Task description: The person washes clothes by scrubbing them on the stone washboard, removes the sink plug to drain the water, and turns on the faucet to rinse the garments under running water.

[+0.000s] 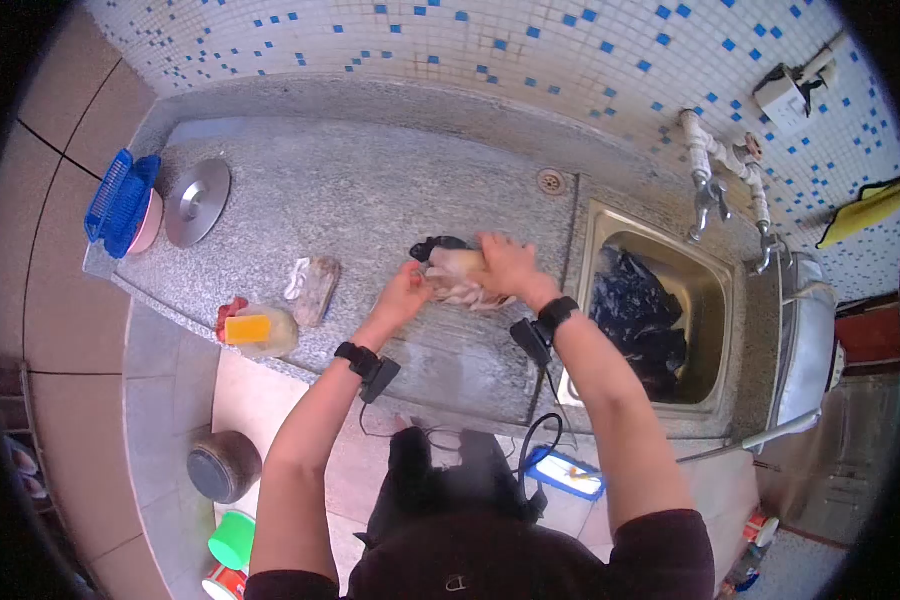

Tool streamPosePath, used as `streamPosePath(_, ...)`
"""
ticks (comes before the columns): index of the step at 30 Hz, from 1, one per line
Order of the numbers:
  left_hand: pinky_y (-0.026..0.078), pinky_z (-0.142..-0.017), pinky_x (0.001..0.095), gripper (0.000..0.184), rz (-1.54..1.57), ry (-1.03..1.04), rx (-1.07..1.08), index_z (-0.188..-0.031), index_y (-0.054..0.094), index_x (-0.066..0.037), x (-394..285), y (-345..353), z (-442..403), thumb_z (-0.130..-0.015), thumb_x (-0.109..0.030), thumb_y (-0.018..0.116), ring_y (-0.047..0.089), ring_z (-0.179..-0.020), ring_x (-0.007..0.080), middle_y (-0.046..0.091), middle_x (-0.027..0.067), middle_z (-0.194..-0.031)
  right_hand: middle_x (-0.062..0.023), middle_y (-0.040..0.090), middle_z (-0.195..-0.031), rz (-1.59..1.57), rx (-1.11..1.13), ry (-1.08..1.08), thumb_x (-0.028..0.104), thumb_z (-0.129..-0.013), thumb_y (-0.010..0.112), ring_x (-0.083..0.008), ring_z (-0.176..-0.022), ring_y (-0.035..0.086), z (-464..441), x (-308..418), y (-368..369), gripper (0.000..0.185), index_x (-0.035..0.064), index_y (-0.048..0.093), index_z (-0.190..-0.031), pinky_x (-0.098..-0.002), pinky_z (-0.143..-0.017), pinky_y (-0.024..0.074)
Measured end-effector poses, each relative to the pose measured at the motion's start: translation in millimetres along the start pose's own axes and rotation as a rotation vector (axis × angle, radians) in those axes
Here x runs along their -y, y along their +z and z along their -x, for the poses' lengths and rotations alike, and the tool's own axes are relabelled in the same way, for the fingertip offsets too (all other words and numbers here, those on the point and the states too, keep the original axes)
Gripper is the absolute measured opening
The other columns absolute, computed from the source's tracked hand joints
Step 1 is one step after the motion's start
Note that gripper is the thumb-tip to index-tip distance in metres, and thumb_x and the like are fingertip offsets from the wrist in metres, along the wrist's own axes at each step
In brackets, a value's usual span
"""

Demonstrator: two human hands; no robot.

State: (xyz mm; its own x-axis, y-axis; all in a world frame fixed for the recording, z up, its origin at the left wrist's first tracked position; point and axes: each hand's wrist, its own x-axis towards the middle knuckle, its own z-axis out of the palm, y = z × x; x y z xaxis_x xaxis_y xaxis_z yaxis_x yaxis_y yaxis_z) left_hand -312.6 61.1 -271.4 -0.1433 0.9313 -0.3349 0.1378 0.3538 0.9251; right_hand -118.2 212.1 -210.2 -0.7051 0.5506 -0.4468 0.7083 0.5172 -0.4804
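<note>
On the stone counter a bunched wet cloth (457, 268), pale with a yellowish patch, lies between my hands. A black piece (437, 246) of fabric shows at its upper left; whether it belongs to the same item I cannot tell. My left hand (406, 290) is at the cloth's left side, its fingers curled onto the edge. Over the right end lies my right hand (508, 262), gripping and pressing the fabric down. Dark soaked clothes (635, 310) fill much of the metal sink (713, 375) to the right.
Left on the counter are a clear bag with a yellow label (248, 329), another plastic packet (316, 292), a round metal lid (198, 203) and a blue basket (122, 205) by a pink bowl (148, 225). Taps (708, 195) overhang the sink. Cables hang from both wrist straps.
</note>
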Motion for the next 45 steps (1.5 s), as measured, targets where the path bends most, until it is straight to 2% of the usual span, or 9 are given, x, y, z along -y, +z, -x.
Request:
streamPosePath(5,0.053,-0.091,0.0366,0.072,-0.165,0.145,-0.081,-0.153,0.03,0.0,12,7,-36,-0.093,-0.012,0.067,0.064,-0.11,0.0218,0.061,0.0166,-0.128,-0.0119,0.054,-0.144,-0.303,-0.642,0.07,0.032,-0.094,0.06,-0.0349,-0.141,0.041,-42,-7,58,0.048,0.0137,0.054,-0.139,-0.0657,-0.11,0.0277)
streamPosePath(12,0.045,-0.103,0.0452,0.077,-0.45,0.293,-0.232,-0.155,0.025,0.003,43,51,3,-0.092,-0.012,0.067,0.053,-0.125,0.0384,0.051,0.026,-0.138,-0.0116,0.059,-0.133,0.004,-0.775,-0.188,0.025,-0.095,0.058,-0.0327,-0.137,0.044,20,45,118,0.033,0.014,0.061,-0.125,-0.0622,-0.112,0.0254)
streamPosePath(15,0.043,-0.103,0.0482,0.066,0.005,0.057,-0.554,-0.151,0.034,0.001,85,86,1,-0.092,-0.012,0.061,0.05,-0.122,0.0421,0.048,0.0272,-0.137,-0.0124,0.062,-0.121,-0.085,-0.892,-0.197,0.021,-0.094,0.058,-0.0328,-0.125,0.052,21,45,142,0.02,0.0112,0.062,-0.111,-0.0578,-0.105,0.0321)
streamPosePath(17,0.044,-0.1,0.0486,0.052,-0.705,0.384,-0.429,-0.142,0.045,0.001,80,71,1,-0.093,-0.013,0.057,0.051,-0.115,0.0435,0.049,0.0259,-0.13,-0.0124,0.062,-0.112,-0.025,-0.906,-0.201,0.018,-0.092,0.059,-0.0337,-0.109,0.056,6,43,133,0.014,0.0091,0.06,-0.103,-0.0513,-0.093,0.0379)
streamPosePath(29,0.046,-0.098,0.0497,0.056,-0.955,0.236,0.18,-0.123,0.055,-0.001,19,10,-92,-0.076,-0.018,0.08,0.053,-0.109,0.0448,0.055,0.0281,-0.115,-0.0121,0.07,-0.103,0.076,-0.54,0.16,0.029,-0.099,0.051,-0.0339,-0.086,0.068,-58,37,77,0.023,0.0104,0.062,-0.107,-0.0461,-0.091,0.0431)
streamPosePath(32,0.045,-0.104,0.0448,0.084,-0.666,0.141,-0.272,-0.148,0.04,-0.001,12,17,-57,-0.079,-0.032,0.079,0.048,-0.127,0.0424,0.04,0.0311,-0.138,-0.0126,0.069,-0.109,-0.463,-0.636,0.13,0.032,-0.099,0.05,-0.0324,-0.098,0.068,-62,29,71,0.029,0.0113,0.063,-0.114,-0.0497,-0.101,0.0404)
streamPosePath(36,0.043,-0.107,0.0427,0.078,0.137,-0.285,-0.052,-0.146,0.041,0.001,-36,-2,-22,-0.08,-0.022,0.076,0.047,-0.131,0.0393,0.042,0.0273,-0.141,-0.0106,0.063,-0.126,0.072,-0.764,0.028,0.033,-0.098,0.051,-0.0328,-0.124,0.055,-45,21,93,0.03,0.0122,0.063,-0.117,-0.0601,-0.104,0.0349)
streamPosePath(39,0.045,-0.103,0.0416,0.07,-0.423,0.436,-0.273,-0.146,0.041,0.001,42,13,-7,-0.083,-0.012,0.068,0.051,-0.124,0.0352,0.049,0.024,-0.133,-0.0092,0.059,-0.132,-0.026,-0.569,0.001,0.032,-0.097,0.053,-0.0332,-0.13,0.048,-9,31,92,0.027,0.0115,0.065,-0.111,-0.0615,-0.104,0.0334)
streamPosePath(45,0.043,-0.1,0.044,0.052,0.017,0.237,-0.341,-0.134,0.054,0.003,80,70,41,-0.082,0.004,0.06,0.053,-0.114,0.0378,0.053,0.0227,-0.124,-0.0112,0.064,-0.111,-0.04,-0.819,-0.119,0.025,-0.093,0.057,-0.032,-0.111,0.056,36,54,145,0.019,0.0084,0.066,-0.098,-0.0531,-0.095,0.0364)
